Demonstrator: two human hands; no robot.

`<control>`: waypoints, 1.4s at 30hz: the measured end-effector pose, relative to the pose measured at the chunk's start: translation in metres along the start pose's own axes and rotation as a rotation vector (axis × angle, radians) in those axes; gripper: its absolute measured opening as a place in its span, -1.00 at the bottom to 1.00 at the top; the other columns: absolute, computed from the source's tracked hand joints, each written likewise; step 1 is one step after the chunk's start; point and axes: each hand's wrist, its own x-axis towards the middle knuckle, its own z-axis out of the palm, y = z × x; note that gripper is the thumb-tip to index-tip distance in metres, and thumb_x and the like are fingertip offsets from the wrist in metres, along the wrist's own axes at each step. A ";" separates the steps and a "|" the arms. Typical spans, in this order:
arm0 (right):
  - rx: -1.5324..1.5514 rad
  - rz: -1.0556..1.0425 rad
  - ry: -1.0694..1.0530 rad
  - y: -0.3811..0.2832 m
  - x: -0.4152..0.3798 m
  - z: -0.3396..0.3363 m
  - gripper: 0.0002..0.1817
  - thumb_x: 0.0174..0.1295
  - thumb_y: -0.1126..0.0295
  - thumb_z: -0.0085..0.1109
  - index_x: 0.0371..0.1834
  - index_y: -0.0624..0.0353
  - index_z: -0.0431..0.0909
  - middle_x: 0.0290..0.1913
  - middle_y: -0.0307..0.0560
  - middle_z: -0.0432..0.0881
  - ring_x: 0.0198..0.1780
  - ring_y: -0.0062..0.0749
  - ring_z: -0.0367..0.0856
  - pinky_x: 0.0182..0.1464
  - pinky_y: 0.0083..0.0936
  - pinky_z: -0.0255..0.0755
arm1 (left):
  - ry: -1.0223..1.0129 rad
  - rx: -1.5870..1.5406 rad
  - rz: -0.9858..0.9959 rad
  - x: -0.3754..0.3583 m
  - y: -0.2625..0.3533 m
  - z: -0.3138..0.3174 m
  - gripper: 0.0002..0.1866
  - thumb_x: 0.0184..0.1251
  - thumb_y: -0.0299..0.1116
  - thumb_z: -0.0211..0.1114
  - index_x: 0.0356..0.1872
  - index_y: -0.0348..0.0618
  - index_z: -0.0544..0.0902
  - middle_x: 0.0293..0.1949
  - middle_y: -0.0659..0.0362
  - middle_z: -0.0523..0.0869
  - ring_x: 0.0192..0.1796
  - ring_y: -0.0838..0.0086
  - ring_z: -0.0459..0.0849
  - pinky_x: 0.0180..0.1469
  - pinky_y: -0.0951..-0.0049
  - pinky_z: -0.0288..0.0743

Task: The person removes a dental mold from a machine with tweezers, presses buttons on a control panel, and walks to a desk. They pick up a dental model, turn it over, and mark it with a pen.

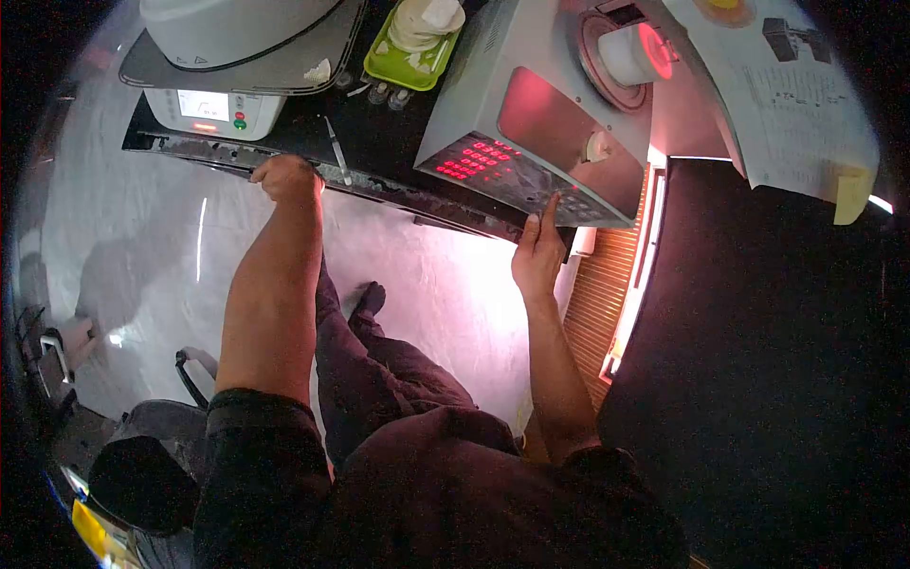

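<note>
My left hand [286, 177] is closed in a fist on the front edge of the black bench [379, 190], with no object showing in it. A slim pen-like tool [337, 152] lies on the bench just right of that fist. My right hand [538, 254] has its index finger stretched out and touching the button panel [559, 201] on a grey box-shaped machine [464, 104]. Its thumb points up, apart from the index finger, and the other fingers look curled. Rows of red digits [479, 158] glow on the machine's dark front.
A white device with a lit screen [205, 105] stands at the left on the bench. Behind sits a green tray [431, 78] holding round white pieces, with small glass jars [389, 96] before it. Paper sheets [787, 104] hang at the right. A stool [142, 474] stands behind left.
</note>
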 end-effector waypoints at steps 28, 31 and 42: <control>0.089 0.028 -0.079 0.032 -0.029 0.036 0.00 0.44 0.45 0.30 0.83 0.25 -0.13 -0.48 0.10 0.65 -0.45 -0.07 0.71 -0.30 -0.19 0.57 | 0.037 -0.441 -0.271 -0.046 0.021 -0.036 -0.47 0.78 -0.18 -0.23 0.44 -0.39 0.42 0.33 -0.22 0.70 0.29 -0.13 0.77 0.20 -0.09 0.81; 0.058 0.046 -0.126 0.028 -0.030 0.034 -0.02 0.45 0.46 0.29 0.82 0.26 -0.11 -0.49 0.12 0.66 -0.45 -0.05 0.73 -0.31 -0.19 0.58 | 0.057 -0.458 -0.275 -0.044 0.018 -0.034 -0.42 0.79 -0.13 -0.28 0.38 -0.38 0.54 0.31 -0.23 0.72 0.28 -0.15 0.77 0.18 -0.11 0.81; 0.073 0.077 -0.143 0.029 -0.024 0.039 0.01 0.46 0.47 0.25 0.83 0.23 -0.21 -0.37 0.27 0.76 -0.40 0.10 0.77 -0.29 -0.08 0.60 | 0.047 -0.567 -0.353 -0.070 0.027 -0.061 -0.37 0.78 -0.09 -0.30 0.31 -0.41 0.61 0.29 -0.24 0.73 0.27 -0.16 0.77 0.22 -0.13 0.78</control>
